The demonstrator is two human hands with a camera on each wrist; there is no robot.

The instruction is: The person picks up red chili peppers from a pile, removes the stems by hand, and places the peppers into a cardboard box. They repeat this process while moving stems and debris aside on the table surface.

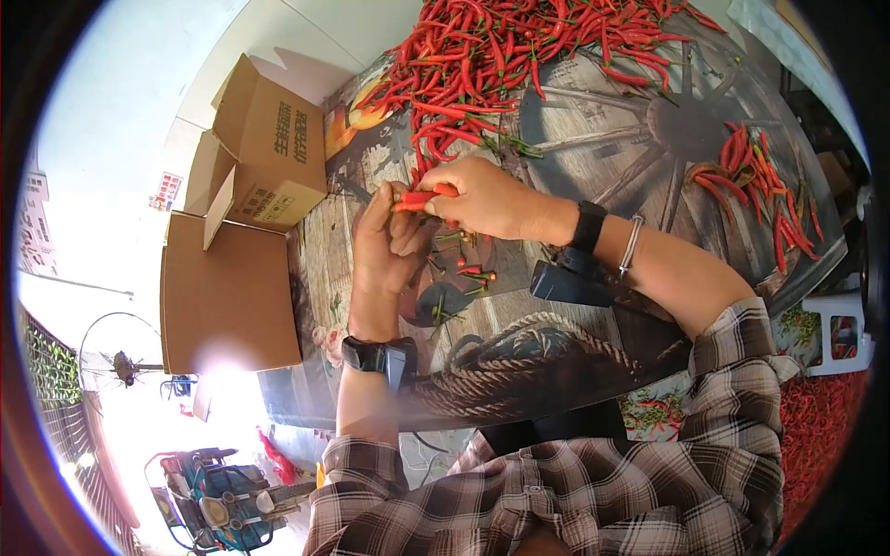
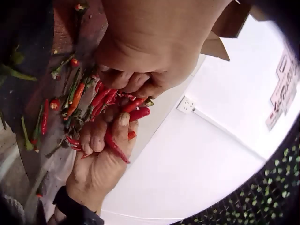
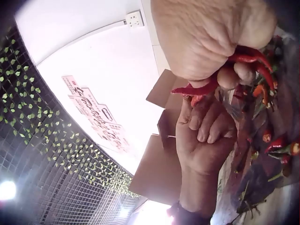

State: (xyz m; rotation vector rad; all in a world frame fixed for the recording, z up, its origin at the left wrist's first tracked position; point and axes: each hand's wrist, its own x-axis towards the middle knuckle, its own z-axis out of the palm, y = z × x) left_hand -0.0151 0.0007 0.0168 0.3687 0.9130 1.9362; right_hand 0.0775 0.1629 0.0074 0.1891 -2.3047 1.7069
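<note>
Both hands meet over the table in the head view. My right hand [image 1: 491, 199] holds several red chili peppers [image 2: 139, 114], their ends sticking out past the thumb in the left wrist view. With thumb and fingertips, my left hand [image 1: 389, 241] pinches a red chili pepper [image 1: 417, 197] at the stem side, its other fingers curled in. Under the hands lie short chili pieces and green stems [image 1: 475, 272]. More red chilies [image 3: 255, 61] show beside the right hand's fingers in the right wrist view.
A big heap of red chilies [image 1: 519, 46] covers the table's far side; a smaller pile [image 1: 760, 185] lies at the right. An open cardboard box [image 1: 269, 148] stands at the left. A white stool [image 1: 834, 334] and more chilies [image 1: 820, 426] are at lower right.
</note>
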